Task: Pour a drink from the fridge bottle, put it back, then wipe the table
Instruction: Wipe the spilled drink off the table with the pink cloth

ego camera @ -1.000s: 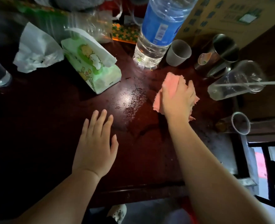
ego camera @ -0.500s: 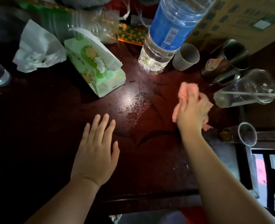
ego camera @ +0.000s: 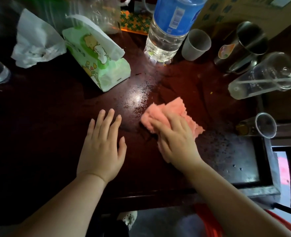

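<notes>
Now the right hand [ego camera: 177, 141] lies flat on the pink cloth [ego camera: 172, 108], fingers straight, pressing it onto the wet counter [ego camera: 55, 117], cloth bunched out ahead of the grip; the left hand [ego camera: 102, 146] rests palm-down just beside. Blue label on the water bottle [ego camera: 168, 28]: too blurred to read.

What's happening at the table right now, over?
Left hand flat on the table, holding nothing. Right hand pressing the pink cloth down. Water bottle and tissue pack stand beyond, clear of the cloth.
</notes>
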Demonstrator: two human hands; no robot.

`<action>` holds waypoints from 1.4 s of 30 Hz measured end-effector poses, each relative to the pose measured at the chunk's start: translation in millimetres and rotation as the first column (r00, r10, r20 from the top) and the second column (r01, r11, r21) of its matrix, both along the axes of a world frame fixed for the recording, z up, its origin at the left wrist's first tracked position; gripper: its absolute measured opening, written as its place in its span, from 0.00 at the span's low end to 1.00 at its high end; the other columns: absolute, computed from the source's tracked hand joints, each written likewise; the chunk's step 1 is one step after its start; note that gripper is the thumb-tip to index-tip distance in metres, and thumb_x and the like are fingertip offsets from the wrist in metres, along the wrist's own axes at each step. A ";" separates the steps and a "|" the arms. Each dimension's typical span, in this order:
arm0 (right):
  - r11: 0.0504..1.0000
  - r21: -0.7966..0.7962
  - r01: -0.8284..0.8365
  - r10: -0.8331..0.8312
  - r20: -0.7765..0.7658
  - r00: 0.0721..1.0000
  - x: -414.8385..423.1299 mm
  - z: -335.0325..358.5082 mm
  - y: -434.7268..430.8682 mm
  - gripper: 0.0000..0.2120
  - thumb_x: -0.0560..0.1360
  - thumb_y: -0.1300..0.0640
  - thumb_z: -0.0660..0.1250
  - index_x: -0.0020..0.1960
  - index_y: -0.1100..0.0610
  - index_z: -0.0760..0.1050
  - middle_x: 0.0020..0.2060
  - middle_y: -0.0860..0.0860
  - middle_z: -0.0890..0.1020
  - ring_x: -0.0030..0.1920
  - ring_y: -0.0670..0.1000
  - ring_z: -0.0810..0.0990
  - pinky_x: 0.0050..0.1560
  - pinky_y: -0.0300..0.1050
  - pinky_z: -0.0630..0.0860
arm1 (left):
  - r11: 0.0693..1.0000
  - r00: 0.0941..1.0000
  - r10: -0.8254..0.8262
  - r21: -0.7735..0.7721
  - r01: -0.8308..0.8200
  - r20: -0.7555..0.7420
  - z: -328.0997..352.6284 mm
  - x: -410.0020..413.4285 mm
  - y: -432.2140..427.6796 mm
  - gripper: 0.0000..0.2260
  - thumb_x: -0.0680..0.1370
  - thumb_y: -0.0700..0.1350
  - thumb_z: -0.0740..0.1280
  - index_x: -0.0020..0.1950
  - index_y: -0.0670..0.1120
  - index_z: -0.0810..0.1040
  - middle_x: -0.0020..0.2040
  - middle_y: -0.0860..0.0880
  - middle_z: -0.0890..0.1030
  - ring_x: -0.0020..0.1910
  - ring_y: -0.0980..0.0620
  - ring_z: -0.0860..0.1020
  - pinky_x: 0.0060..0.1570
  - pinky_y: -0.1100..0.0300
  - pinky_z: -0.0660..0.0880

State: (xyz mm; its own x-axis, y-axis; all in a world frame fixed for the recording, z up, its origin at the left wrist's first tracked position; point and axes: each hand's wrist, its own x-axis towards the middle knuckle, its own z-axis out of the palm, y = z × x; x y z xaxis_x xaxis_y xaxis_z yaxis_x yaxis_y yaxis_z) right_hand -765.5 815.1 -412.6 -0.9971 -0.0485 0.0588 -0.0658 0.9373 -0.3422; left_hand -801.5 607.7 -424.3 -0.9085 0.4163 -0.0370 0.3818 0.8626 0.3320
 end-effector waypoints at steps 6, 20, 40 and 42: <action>0.948 0.094 0.306 -0.307 0.005 0.952 15.5 -1.7 54.4 0.22 0.75 0.54 0.55 0.69 0.50 0.68 0.66 0.59 0.68 0.65 0.64 0.67 0.66 0.61 0.64 | 1.000 1.000 0.005 -0.009 -0.005 -0.002 0.7 0.7 -0.5 0.25 0.78 0.50 0.51 0.71 0.40 0.67 0.74 0.41 0.64 0.75 0.43 0.57 0.73 0.45 0.54; 0.999 0.013 0.051 -0.051 0.026 0.998 12.7 -12.6 -29.9 0.22 0.75 0.56 0.61 0.69 0.52 0.70 0.72 0.58 0.67 0.73 0.59 0.63 0.69 0.61 0.62 | 1.000 0.999 0.016 0.023 -0.015 -0.030 -2.7 1.5 0.3 0.25 0.77 0.50 0.52 0.71 0.40 0.67 0.74 0.41 0.64 0.75 0.43 0.57 0.74 0.47 0.52; 0.995 0.050 0.087 -0.091 0.066 0.994 -6.5 -6.8 -29.0 0.22 0.76 0.54 0.59 0.70 0.50 0.68 0.73 0.57 0.65 0.73 0.58 0.61 0.69 0.59 0.60 | 1.000 1.000 0.015 0.011 -0.015 -0.011 0.4 1.3 0.1 0.25 0.77 0.49 0.53 0.70 0.38 0.68 0.73 0.40 0.65 0.75 0.41 0.58 0.73 0.45 0.54; 0.997 0.062 -0.037 0.030 0.111 0.993 28.9 -4.0 -18.5 0.22 0.76 0.52 0.59 0.71 0.47 0.68 0.74 0.53 0.64 0.75 0.54 0.58 0.71 0.56 0.59 | 1.000 1.000 0.011 0.008 -0.011 -0.009 0.2 0.9 0.6 0.24 0.77 0.49 0.53 0.70 0.38 0.68 0.73 0.40 0.65 0.74 0.41 0.59 0.73 0.44 0.55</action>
